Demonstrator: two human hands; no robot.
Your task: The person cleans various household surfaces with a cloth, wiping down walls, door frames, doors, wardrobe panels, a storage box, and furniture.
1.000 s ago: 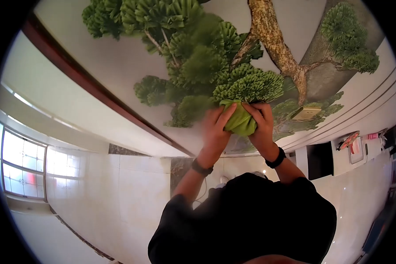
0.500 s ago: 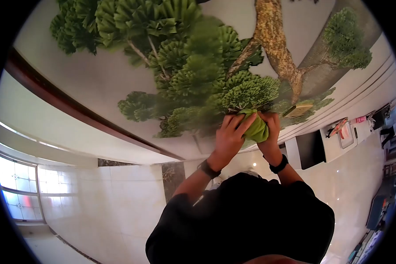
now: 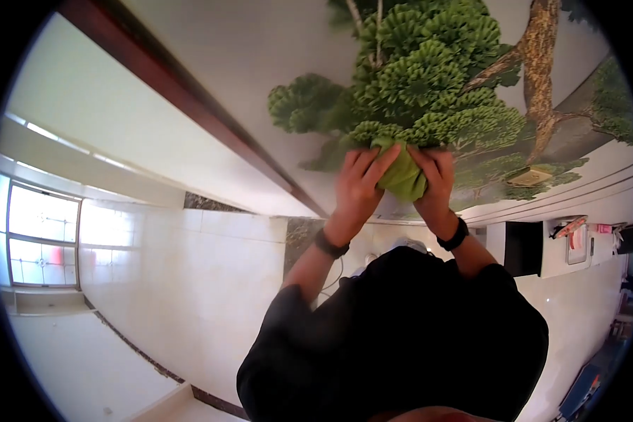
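A bunched green cloth [image 3: 404, 176] is between my two hands, up against a wall picture [image 3: 429, 84] of a green tree. My left hand [image 3: 361, 184] grips the cloth's left side, fingers bent over it and slightly blurred. On the other side my right hand [image 3: 435, 179] holds the cloth too, its fingertips near the picture's surface. Both wrists wear dark bands. The fingertips sit at the lower edge of the painted foliage, and part of the cloth is hidden under the fingers.
A dark red wooden strip [image 3: 190, 91] runs along the picture's left edge. At the right stands a white cabinet [image 3: 555, 246] with a tray [image 3: 577, 246] and small items on it. A window [image 3: 43, 235] is at far left, over a pale tiled floor [image 3: 211, 281].
My view has swung left, so the picture and cabinet appear farther right. Both hands, still on the cloth, have shifted left across the picture, closer to the red strip.
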